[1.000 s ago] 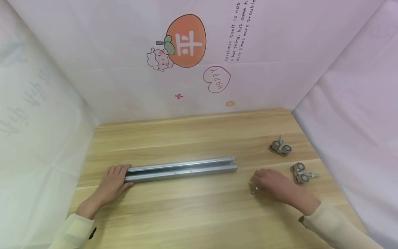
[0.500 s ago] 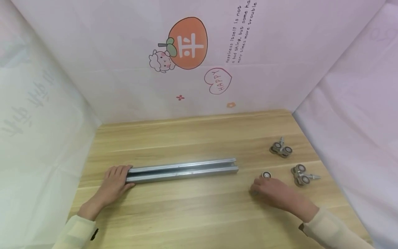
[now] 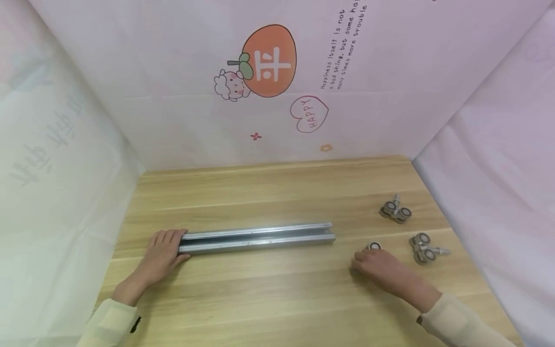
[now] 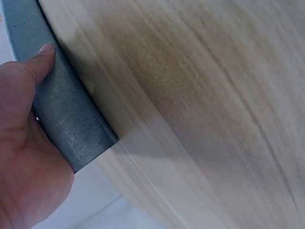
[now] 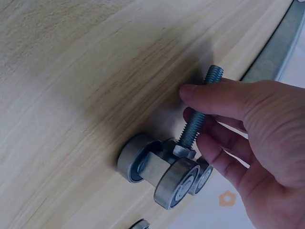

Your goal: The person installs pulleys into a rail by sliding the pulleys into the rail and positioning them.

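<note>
A straight silver metal channel rail (image 3: 260, 238) lies across the table with its slot facing up. My left hand (image 3: 161, 255) holds its left end; in the left wrist view, the thumb (image 4: 45, 55) presses along the rail's side (image 4: 71, 114). To the right of the rail's other end, my right hand (image 3: 383, 272) pinches the threaded bolt (image 5: 193, 126) of a roller trolley (image 5: 176, 183) between thumb and fingers. Several bearing wheels and a nut sit at the bolt's base. In the head view only one trolley wheel (image 3: 374, 246) shows beyond the hand.
Two similar roller trolleys lie to the right, one farther back (image 3: 395, 211) and one nearer (image 3: 425, 249). Pale printed cloth (image 3: 195, 125) walls off the wooden table (image 3: 260, 299) at the back and both sides.
My right hand has shifted slightly toward me. The bolt tip that stuck out below it is now hidden, and a trolley wheel shows beyond the hand. My left hand keeps its hold on the rail.
</note>
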A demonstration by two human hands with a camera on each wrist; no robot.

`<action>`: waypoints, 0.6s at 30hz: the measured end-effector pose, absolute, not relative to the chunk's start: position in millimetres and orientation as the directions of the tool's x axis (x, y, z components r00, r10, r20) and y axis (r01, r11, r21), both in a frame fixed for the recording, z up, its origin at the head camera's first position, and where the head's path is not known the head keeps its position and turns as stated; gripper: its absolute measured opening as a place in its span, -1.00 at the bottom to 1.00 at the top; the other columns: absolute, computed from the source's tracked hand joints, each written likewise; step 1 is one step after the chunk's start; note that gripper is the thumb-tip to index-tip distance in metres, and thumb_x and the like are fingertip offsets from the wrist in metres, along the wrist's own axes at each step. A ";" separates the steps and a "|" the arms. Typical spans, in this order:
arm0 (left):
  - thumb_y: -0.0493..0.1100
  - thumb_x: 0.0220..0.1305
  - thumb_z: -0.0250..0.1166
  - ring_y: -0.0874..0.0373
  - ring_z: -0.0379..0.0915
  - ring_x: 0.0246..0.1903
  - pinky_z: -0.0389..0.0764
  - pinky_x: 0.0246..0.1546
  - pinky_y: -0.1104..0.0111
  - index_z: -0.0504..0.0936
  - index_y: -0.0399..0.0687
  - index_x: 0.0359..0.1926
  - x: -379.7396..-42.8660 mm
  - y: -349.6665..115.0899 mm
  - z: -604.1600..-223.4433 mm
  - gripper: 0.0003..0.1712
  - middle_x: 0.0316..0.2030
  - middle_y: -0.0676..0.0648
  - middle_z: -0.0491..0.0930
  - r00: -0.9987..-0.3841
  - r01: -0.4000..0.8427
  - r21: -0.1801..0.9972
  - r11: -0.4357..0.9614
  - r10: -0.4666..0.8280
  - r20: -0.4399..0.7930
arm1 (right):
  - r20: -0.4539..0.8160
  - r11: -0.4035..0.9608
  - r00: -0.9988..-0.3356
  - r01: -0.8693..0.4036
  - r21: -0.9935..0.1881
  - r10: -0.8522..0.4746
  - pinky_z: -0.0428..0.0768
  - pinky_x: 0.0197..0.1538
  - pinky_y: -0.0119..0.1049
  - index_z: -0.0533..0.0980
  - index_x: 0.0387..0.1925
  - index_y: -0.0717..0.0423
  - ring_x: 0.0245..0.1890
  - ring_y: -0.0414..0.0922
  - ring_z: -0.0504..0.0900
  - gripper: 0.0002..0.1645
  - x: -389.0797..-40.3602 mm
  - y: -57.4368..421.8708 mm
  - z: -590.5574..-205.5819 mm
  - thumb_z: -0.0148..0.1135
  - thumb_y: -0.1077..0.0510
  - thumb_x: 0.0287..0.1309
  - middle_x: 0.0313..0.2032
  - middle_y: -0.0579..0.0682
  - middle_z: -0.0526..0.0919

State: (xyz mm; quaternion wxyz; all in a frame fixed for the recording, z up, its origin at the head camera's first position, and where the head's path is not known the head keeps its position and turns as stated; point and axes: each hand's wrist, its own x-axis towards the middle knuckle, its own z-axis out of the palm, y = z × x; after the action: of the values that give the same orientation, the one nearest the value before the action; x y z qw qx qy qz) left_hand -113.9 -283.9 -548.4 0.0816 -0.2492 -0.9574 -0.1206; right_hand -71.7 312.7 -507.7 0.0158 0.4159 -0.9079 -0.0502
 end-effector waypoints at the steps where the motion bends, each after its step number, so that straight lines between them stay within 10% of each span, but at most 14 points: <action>1: -0.04 0.11 0.41 -0.23 0.27 0.05 0.18 0.16 -0.11 0.29 -0.30 0.29 -113.7 -283.6 -548.3 -0.19 0.03 -0.34 0.46 -0.864 0.495 0.192 0.847 0.457 0.211 | -0.007 0.646 -0.650 -0.756 0.106 -0.760 0.54 -0.48 -0.32 0.56 -0.45 0.00 -0.53 -0.24 0.44 -0.73 -71.4 312.7 -507.6 0.43 0.34 -0.22 -0.52 -0.17 0.48; 18: -0.03 0.09 0.42 -0.24 0.28 0.04 0.19 0.15 -0.12 0.30 -0.30 0.28 -114.2 -284.1 -551.6 -0.18 0.01 -0.35 0.46 -0.858 0.499 0.176 0.848 0.457 0.233 | 0.103 0.693 -0.686 -0.719 0.056 -0.720 0.64 -0.37 -0.30 0.60 -0.23 0.07 -0.40 -0.19 0.58 -0.59 -75.3 321.7 -502.5 0.43 0.38 -0.23 -0.32 -0.09 0.61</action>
State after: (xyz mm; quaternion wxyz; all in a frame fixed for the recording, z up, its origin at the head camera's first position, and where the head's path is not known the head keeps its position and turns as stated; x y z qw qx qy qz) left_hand -114.2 -284.1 -551.6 0.0914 -0.2498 -0.9570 -0.1156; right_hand -75.3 321.7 -502.5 0.0583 0.3917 -0.9182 -0.0056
